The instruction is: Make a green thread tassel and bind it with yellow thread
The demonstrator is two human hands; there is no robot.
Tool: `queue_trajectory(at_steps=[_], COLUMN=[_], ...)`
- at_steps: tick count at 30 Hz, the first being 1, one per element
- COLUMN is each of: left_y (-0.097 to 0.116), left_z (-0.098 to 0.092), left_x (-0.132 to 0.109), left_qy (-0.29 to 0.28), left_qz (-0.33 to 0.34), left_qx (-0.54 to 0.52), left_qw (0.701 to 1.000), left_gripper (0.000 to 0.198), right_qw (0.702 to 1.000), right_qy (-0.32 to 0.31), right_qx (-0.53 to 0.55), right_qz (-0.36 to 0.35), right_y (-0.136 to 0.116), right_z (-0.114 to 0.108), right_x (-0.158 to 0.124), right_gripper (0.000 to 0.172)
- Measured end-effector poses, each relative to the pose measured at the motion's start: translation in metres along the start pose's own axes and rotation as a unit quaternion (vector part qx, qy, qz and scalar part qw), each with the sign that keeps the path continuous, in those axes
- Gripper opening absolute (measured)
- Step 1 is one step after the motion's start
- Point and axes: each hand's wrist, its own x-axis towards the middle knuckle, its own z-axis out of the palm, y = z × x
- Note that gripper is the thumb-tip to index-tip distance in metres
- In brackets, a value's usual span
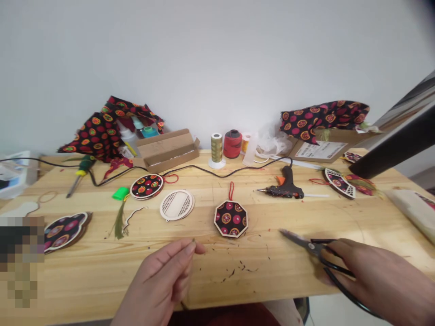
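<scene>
My left hand (pixel 170 271) is above the front of the wooden table, thumb and forefinger pinched together. A tiny greenish tip shows between them, too small to name. At the right, my right hand (pixel 370 267) has its fingers around the black handles of a pair of scissors (pixel 311 247), whose blades point left, low over the tabletop. Just beyond my left hand lies an octagonal ornament (pixel 231 219) with patterned fabric, a pale wooden frame and a red loop (pixel 231 191). Dark scraps (pixel 233 273) are scattered between my hands.
A glue gun (pixel 287 183) lies behind the scissors. Round wooden frames (pixel 177 205), a round fabric ornament (pixel 147 186) and an olive tassel (pixel 119 219) are at left. Thread spools (pixel 216 149), a cardboard box (pixel 170 151) and a black cable (pixel 217 174) line the back.
</scene>
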Motion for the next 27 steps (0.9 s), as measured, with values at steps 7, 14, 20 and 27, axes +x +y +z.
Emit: queue_trajectory(at_steps=[7, 14, 20, 27], left_y=[-0.003, 0.0, -0.001, -0.007], left_z=[0.006, 0.017, 0.018, 0.019], left_x=[0.002, -0.004, -0.006, -0.004], left_qy=[-0.045, -0.106, -0.155, -0.156], left_qz=[-0.011, -0.042, -0.037, -0.064], left_qx=[0.006, 0.009, 0.04, 0.014], left_qw=[0.999, 0.993, 0.986, 0.986], left_gripper=[0.023, 0.022, 0.026, 0.028], right_qw=[0.99, 0.866, 0.783, 0.769], right_qy=[0.143, 0.171, 0.018, 0.006], right_qx=[0.006, 0.382, 0.547, 0.577], right_qz=[-0.016, -0.275, -0.296, -0.276], right_y=[0.024, -0.116, -0.157, -0.157], right_z=[0.014, -0.014, -0.011, -0.009], right_x=[0.007, 0.019, 0.035, 0.036], right_gripper=[0.029, 0.028, 0.03, 0.02])
